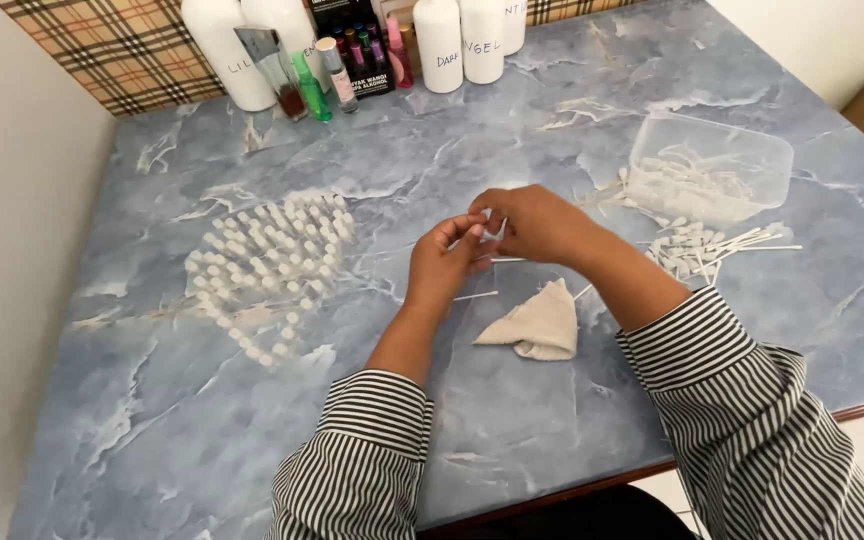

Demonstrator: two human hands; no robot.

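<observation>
My left hand [442,262] and my right hand [537,225] meet above the middle of the blue marbled table [512,130], fingertips pinched together on a small white pump sprayer piece [482,226]. Its thin tube is mostly hidden by my fingers. Left of my hands stands a cluster of many small clear vials with white caps [272,262]. A beige folded cloth [540,324] lies just below my hands, with loose thin white tubes [476,296] beside it.
A clear plastic tub [709,165] with white sprayer parts sits at the right, and more loose sprayers [700,250] lie in front of it. White bottles [439,42] and small coloured bottles [327,75] line the far edge by a plaid wall.
</observation>
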